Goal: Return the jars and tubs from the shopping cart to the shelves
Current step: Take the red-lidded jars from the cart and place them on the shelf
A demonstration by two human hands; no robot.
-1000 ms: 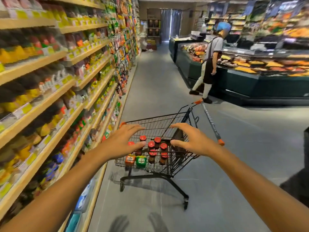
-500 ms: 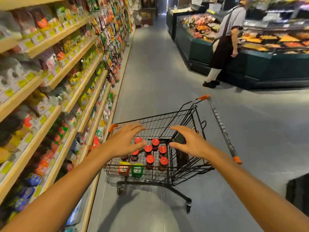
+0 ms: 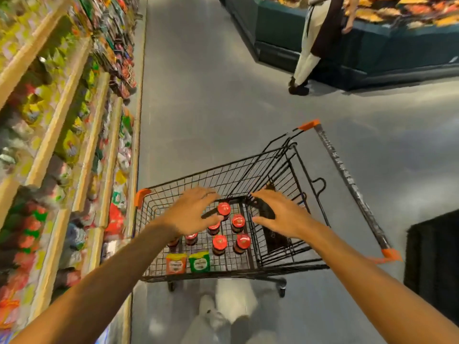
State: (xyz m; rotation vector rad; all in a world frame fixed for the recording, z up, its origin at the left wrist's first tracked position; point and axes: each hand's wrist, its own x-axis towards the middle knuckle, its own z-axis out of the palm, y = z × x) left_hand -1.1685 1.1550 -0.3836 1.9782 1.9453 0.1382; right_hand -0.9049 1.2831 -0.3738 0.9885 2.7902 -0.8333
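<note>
Both hands reach out over a black wire cart (image 3: pixel 250 175) that stands in a shop aisle, its basket near the middle of the view and its handle (image 3: pixel 347 184) running from 1 o'clock down to 4 o'clock on the right. The left hand (image 3: pixel 191 212) hovers palm down over the left half of the basket, fingers spread and gripping nothing; its fingertips reach toward the farthest jar. The right hand (image 3: pixel 280 214) hovers at 3 o'clock from it, also palm down with fingers spread and empty, above a dark thing by the basket's divider that is too blurred to name. The two hands are apart, with the jars between and below them.

The jars (image 3: pixel 228 232) stand upright on the basket floor in a loose cluster, dark glass with red lids. Five lids show clearly; two or three more are partly hidden under the left hand and wrist. At 6 o'clock from the cluster, by the near wall of the basket, sit two tubs side by side: an orange tub (image 3: pixel 175 263) on the left and a green tub (image 3: pixel 199 261) just beside it on the right.

Shelves (image 3: pixel 62 100) packed with blurred goods run along the left, from 7 o'clock to 11 o'clock. At 1 o'clock, well apart from the cart, another person (image 3: pixel 313 38) stands against a dark green counter (image 3: pixel 397 50). The wearer's pale shoes (image 3: pixel 211 316) show on the grey floor at 6 o'clock.
</note>
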